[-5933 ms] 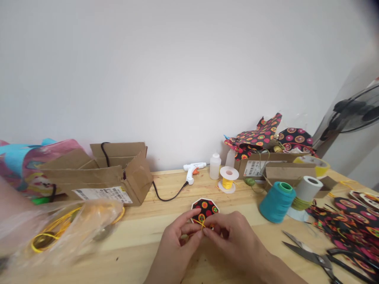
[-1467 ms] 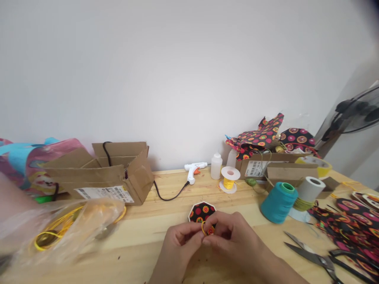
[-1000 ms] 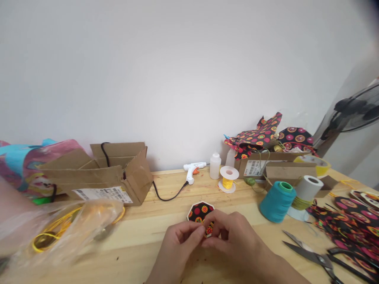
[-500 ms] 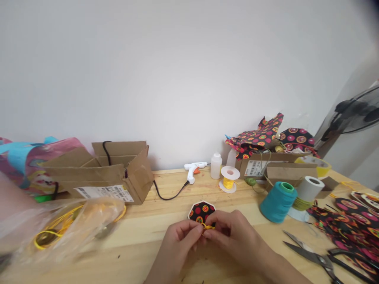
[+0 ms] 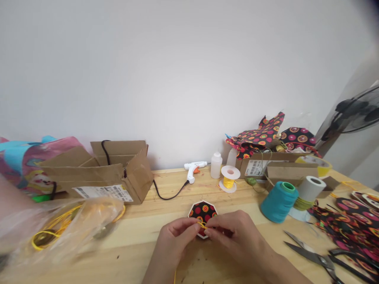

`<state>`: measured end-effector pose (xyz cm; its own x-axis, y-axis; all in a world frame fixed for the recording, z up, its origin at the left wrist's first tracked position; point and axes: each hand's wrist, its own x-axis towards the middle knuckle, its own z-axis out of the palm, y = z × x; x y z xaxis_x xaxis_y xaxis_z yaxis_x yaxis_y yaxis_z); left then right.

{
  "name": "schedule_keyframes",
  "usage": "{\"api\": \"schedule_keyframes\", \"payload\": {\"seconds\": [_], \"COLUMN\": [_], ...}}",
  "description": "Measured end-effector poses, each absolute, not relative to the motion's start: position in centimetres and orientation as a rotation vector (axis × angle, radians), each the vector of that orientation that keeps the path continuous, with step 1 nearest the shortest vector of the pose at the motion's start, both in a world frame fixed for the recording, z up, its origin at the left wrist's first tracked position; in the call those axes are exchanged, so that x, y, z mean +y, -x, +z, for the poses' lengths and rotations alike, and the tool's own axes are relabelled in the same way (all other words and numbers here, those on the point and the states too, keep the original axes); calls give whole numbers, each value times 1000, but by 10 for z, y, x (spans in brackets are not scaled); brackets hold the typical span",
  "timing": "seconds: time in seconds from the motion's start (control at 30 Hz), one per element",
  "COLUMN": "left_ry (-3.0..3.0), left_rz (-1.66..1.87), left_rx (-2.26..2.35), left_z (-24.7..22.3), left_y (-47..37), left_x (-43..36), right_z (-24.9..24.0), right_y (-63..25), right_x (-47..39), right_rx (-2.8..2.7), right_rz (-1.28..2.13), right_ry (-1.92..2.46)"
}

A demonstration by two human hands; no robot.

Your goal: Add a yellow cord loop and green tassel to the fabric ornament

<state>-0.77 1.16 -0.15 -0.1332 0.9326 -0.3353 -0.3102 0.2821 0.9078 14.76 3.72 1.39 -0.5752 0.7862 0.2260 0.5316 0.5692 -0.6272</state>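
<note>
Both hands meet at the front middle of the table, fingertips pinched on a yellow cord. My left hand is closed on the cord from the left, and a strand hangs down below its wrist. From the right, my right hand pinches the cord close to the other fingertips. Behind and under the cord lies an octagonal piece with a pale rim and black patterned fabric in red, orange and pink. My fingers cover its lower sides. Whether the cord is attached to it I cannot tell.
Right of my hands are black-handled scissors, a teal thread cone and patterned fabric pieces. Behind stand a yellow cord spool, a plastic bottle and a white glue gun. Leftward are a cardboard box and a plastic bag.
My hands have drawn slightly apart with the cord between the fingertips. More of the octagonal piece's lower part now shows. A yellow strand has come into view below my left hand.
</note>
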Motion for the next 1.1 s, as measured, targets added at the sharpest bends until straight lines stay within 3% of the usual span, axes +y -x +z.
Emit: {"api": "schedule_keyframes", "payload": {"seconds": [0.23, 0.53, 0.97, 1.1], "left_ry": [-891, -1297, -1247, -1259], "left_rz": [1279, 1223, 1237, 1226], "left_rx": [1187, 1454, 1290, 1316], "left_z": [-3, 4, 3, 7], "left_y": [10, 8, 6, 6], "left_x": [12, 5, 6, 5], "right_z": [11, 7, 9, 8], "right_y": [-147, -147, -147, -146], "right_x": [39, 41, 40, 41], "right_rx": [-2221, -2191, -2195, -2097], "right_rz": [799, 786, 696, 733], "right_ry": [1117, 1140, 1018, 1153]}}
